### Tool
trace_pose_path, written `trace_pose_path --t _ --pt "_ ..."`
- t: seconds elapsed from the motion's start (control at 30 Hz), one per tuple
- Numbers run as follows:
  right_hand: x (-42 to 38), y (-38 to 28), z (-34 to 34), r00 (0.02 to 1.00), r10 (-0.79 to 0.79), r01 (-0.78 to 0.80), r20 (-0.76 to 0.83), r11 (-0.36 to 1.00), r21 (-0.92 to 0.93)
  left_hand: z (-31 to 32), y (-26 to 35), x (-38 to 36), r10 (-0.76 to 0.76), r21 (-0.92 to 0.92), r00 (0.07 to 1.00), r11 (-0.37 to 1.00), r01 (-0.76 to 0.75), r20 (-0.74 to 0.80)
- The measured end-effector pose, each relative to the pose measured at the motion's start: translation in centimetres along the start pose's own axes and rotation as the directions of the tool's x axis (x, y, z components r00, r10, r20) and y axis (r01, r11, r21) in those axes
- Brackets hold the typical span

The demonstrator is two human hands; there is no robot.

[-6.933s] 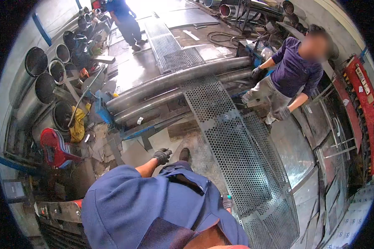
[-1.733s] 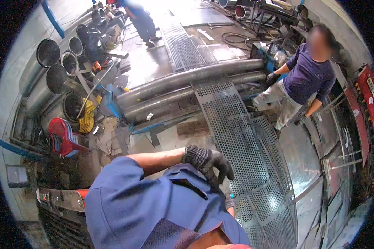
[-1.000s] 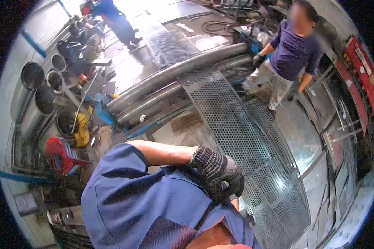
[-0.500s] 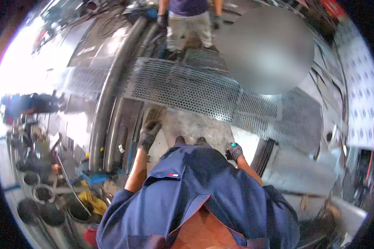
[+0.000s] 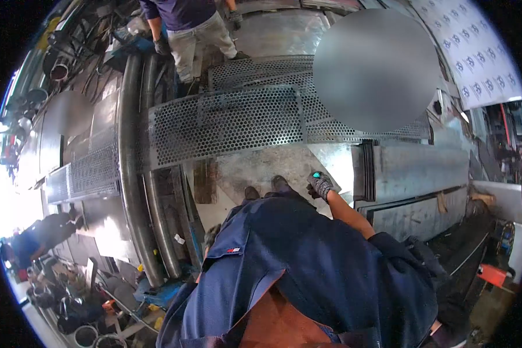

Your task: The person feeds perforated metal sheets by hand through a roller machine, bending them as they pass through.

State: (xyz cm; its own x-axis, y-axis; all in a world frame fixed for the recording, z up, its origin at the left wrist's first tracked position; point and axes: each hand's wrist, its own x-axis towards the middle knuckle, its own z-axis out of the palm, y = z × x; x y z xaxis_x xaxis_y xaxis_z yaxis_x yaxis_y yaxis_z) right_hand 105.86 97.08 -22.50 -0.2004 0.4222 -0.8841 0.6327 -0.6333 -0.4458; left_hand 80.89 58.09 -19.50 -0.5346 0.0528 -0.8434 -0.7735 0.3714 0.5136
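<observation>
My right hand (image 5: 320, 186), in a dark grey knit glove, hangs in front of my body on the right. Its fingers are closed around a small dark object with a teal end (image 5: 316, 175); what kind it is I cannot make out. My left hand (image 5: 212, 234), also gloved, is low at my left side, mostly covered by the blue jacket, so its fingers are hidden. Ahead of both hands lies a perforated metal sheet (image 5: 226, 124) with rows of round holes, apart from them. More perforated sheet (image 5: 261, 68) lies behind it.
Long metal pipes (image 5: 134, 174) run along the left, partly under the perforated sheet. Another person (image 5: 194, 35) stands beyond the sheets, wearing dark gloves. Stacked flat metal plates (image 5: 420, 171) lie to the right. Cut pipe ends (image 5: 87, 335) and tools clutter the lower left.
My view has turned and shifted to the right. My left hand has dropped back behind the jacket. My right hand still holds the teal-ended object. The other person appears further left.
</observation>
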Motion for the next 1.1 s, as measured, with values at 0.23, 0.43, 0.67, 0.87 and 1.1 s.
trace_pose_path --t 0.23,0.43,0.67,0.87,1.1 --pt "-3.0 1.3 2.6 0.992 0.041 -0.04 -0.121 0.999 0.006 0.4 8.6 8.5 0.142 -0.039 0.955 0.99 -0.137 0.259" --pt "-2.6 8.0 2.4 0.953 -0.192 0.211 -0.233 0.976 0.061 -1.0 7.6 13.4 0.278 0.045 0.872 0.946 -0.322 0.402" --pt "-1.1 13.8 0.3 0.975 -0.009 0.024 -0.222 0.997 0.069 1.5 5.8 12.6 0.048 0.245 0.941 0.96 -0.136 0.335" --pt "-1.1 10.0 -0.2 0.976 0.005 0.015 -0.219 0.996 0.091 1.9 5.0 12.7 0.012 0.264 0.95 0.959 -0.099 0.313" --pt "-2.3 2.5 0.0 0.983 -0.126 0.111 -0.132 0.987 -0.115 0.6 3.0 11.7 0.031 0.223 0.957 0.97 -0.099 0.289"
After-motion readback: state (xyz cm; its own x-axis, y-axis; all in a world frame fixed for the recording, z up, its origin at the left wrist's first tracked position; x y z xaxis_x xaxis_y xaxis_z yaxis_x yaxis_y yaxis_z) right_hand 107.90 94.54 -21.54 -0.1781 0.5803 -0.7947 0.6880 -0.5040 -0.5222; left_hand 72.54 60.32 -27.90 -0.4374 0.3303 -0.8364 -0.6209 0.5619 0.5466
